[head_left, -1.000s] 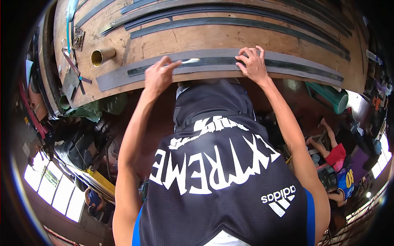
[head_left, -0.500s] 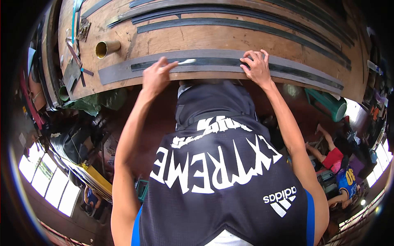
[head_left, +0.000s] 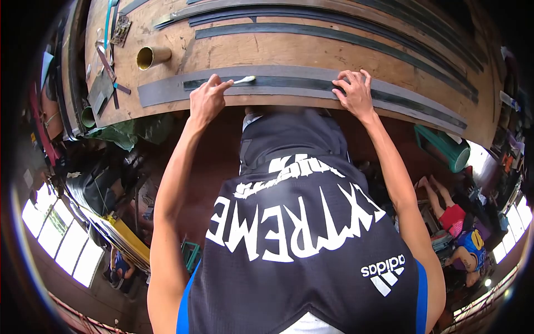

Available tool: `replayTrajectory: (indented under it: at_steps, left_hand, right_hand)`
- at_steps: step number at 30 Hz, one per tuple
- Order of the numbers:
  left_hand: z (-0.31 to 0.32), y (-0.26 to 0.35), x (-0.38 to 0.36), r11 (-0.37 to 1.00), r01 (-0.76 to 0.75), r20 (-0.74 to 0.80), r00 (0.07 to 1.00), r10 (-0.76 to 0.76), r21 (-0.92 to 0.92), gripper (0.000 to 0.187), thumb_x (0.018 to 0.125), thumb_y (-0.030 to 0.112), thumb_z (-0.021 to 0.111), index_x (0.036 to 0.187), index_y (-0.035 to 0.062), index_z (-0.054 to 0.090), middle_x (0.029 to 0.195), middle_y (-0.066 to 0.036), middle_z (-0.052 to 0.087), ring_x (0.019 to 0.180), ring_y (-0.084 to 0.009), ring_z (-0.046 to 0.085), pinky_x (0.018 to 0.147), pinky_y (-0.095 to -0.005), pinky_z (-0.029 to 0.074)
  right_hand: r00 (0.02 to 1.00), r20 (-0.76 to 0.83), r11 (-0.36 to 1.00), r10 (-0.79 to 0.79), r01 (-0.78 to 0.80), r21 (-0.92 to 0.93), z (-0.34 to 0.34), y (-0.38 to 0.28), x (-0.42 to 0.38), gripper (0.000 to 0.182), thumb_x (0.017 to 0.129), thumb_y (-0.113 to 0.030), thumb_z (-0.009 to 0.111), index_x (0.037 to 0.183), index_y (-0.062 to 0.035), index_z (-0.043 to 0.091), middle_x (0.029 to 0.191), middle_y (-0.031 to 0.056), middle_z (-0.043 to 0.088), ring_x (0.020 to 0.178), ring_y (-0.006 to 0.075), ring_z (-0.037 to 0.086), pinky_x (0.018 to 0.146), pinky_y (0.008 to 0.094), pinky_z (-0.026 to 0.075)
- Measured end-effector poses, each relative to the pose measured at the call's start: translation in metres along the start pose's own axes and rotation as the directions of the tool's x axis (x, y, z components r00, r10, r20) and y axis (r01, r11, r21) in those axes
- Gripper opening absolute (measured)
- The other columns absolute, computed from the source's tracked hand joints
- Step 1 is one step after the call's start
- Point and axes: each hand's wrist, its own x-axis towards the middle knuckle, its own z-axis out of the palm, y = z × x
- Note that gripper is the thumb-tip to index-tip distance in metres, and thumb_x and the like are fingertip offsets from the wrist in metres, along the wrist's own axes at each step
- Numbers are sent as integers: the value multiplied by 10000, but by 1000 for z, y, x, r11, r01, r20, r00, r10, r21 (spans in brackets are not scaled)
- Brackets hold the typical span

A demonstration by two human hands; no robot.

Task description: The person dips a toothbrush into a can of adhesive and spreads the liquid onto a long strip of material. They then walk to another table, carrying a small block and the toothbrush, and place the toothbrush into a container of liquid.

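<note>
Our left hand (head_left: 207, 100) pinches a small white brush (head_left: 243, 80) on the black strip (head_left: 300, 83); our right hand (head_left: 355, 92), fingers spread, presses it flat.

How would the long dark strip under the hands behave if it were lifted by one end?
The long dark narrow strip looks thin and lies flat along the wider grey strip, so it would probably sag and flop. It seems light for its length. The right hand presses on it, which suggests it shifts easily.
</note>
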Motion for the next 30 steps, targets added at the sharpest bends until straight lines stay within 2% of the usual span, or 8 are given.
replayTrajectory:
  at_steps: [3,6,9,16,20,22,26,30]
  left_hand:
    - [1,26,7,990,-13,-56,998,5,-141,354,835,66,622,1092,266,761,932,-10,623,758,-224,689,626,-373,566]
    - [30,62,18,964,-138,-120,986,113,-229,352,848,54,601,1081,264,762,952,-13,632,767,-228,691,654,-373,581]
    - [36,37,15,980,-148,-104,985,134,-136,378,879,25,575,1108,259,762,933,-13,628,773,-226,693,647,-378,579]
    - [-6,-82,-38,994,104,-32,994,-105,-39,284,909,121,626,1100,276,768,924,1,629,786,-233,676,638,-374,538]
    - [-25,-100,-56,979,188,-62,979,-193,-74,282,928,144,633,1134,291,759,920,-2,634,738,-235,675,611,-374,540]
    - [-19,-82,-48,973,106,-148,979,-138,-206,292,878,111,638,1073,284,771,901,-5,624,735,-234,676,617,-384,550]
    - [23,-32,-14,956,-117,-169,983,73,-268,322,871,90,607,1070,286,768,951,-14,636,760,-221,678,652,-375,569]
    - [29,-53,-12,979,-88,-87,994,73,-182,316,890,97,563,1073,259,764,979,-39,623,816,-244,682,701,-388,576]
  right_hand:
    - [1000,-5,1000,3,-3,4,1,-5,1,195,797,-208,772,976,-141,732,1064,-15,587,1101,202,549,1091,531,292]
    - [1000,7,1000,15,-15,-16,1,-5,1,197,796,-207,774,977,-141,732,1065,-13,584,1101,204,550,1091,530,291]
    - [1000,22,999,17,-16,-37,-2,-5,0,202,798,-206,774,983,-140,731,1062,-9,581,1098,210,553,1088,528,294]
    - [999,39,997,20,-17,-75,-2,-10,2,196,797,-203,772,973,-133,722,1056,-3,578,1095,212,554,1084,527,299]
    - [998,56,992,34,-27,-121,-4,-18,6,190,788,-180,772,958,-120,711,1055,1,578,1093,215,555,1086,523,301]
    - [998,65,989,25,-16,-144,-5,-23,10,189,785,-168,771,955,-115,708,1054,2,578,1092,216,556,1087,522,302]
    - [995,88,981,54,-37,-189,-5,-28,11,182,781,-136,765,950,-111,702,1046,3,582,1086,217,560,1086,519,307]
    - [993,89,973,80,-59,-224,-7,-32,10,184,780,-139,769,951,-115,706,1042,2,579,1081,217,558,1080,517,313]
